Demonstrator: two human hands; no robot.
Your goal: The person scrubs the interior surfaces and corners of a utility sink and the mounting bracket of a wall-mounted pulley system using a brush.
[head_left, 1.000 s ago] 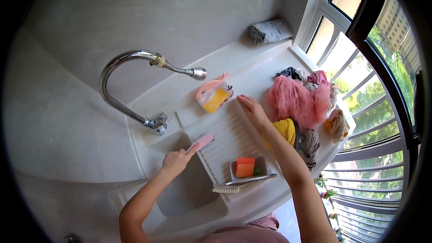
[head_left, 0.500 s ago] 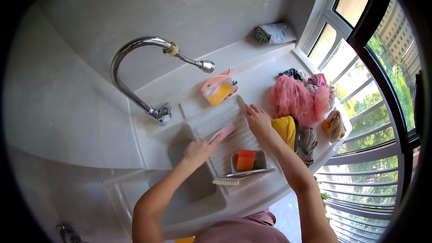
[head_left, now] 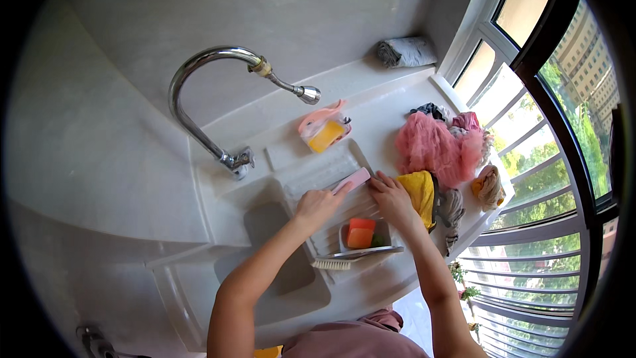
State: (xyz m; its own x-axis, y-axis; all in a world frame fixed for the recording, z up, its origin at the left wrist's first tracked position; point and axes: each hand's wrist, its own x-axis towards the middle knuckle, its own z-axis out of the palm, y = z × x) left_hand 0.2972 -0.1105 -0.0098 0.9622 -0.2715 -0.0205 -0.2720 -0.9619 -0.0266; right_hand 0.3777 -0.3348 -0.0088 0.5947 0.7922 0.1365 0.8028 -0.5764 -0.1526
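My left hand (head_left: pixel 317 209) is closed around one end of a pink, bar-shaped block (head_left: pixel 354 179); whether it is a brush or soap I cannot tell. The block lies over the ribbed washboard (head_left: pixel 324 242) built into the white sink. To its right, my right hand (head_left: pixel 392 200) rests at the board's right edge, fingers stretched forward and nothing visible in them. Just below the hands sits a small tray (head_left: pixel 343 237) with orange soap blocks (head_left: pixel 360 233) and a dark green piece. A white-bristled brush (head_left: pixel 331 264) lies by the tray's near edge.
A chrome gooseneck faucet (head_left: pixel 177 96) arches over the sink basin (head_left: pixel 281 272). Behind the board lies a clear pouch with a yellow block (head_left: pixel 327 136). Pink tulle (head_left: pixel 440 146), yellow cloth (head_left: pixel 417 189) and other clothes pile up at right. A rolled grey cloth (head_left: pixel 406 52) is on the ledge.
My left hand has carried the pink block rightward and away from me across the washboard. My right hand has drawn back slightly toward me along the board's right edge.
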